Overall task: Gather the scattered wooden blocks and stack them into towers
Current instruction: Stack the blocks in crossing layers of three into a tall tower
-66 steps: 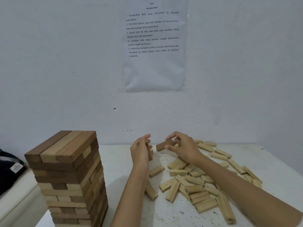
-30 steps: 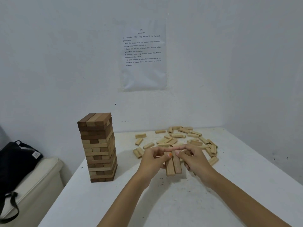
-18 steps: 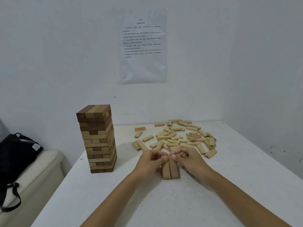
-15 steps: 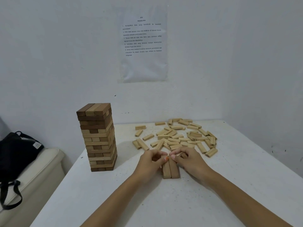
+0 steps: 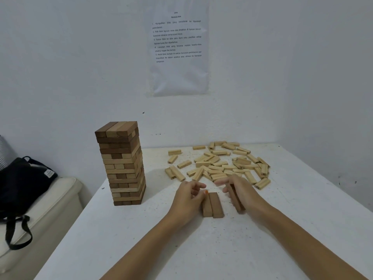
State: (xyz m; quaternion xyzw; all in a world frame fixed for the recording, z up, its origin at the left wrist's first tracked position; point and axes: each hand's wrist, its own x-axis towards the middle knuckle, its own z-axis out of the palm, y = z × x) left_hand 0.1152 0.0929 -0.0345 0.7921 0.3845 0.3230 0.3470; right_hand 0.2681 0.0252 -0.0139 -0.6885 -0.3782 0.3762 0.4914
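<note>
Two dark wooden blocks [image 5: 213,205] lie flat side by side on the white table [image 5: 181,249], pointing away from me. My left hand [image 5: 186,199] rests against their left side, fingers loosely curled, thumb tip touching the left block. Just to the right, my right hand [image 5: 242,191] grips a third dark block [image 5: 236,201], tilted, a small gap from the pair. A finished tall tower [image 5: 122,164] of mixed dark and light blocks stands at the left. Several light blocks [image 5: 220,166] lie scattered behind my hands.
The table sits in a corner with walls behind and to the right. A printed sheet [image 5: 178,47] hangs on the back wall. Left of the table, a black bag [image 5: 22,182] lies on a cream cushion [image 5: 54,201].
I pulled back from the pile with blocks in hand and laid two flat on the table. My hands then parted, the right moving off to the right with a third block.
</note>
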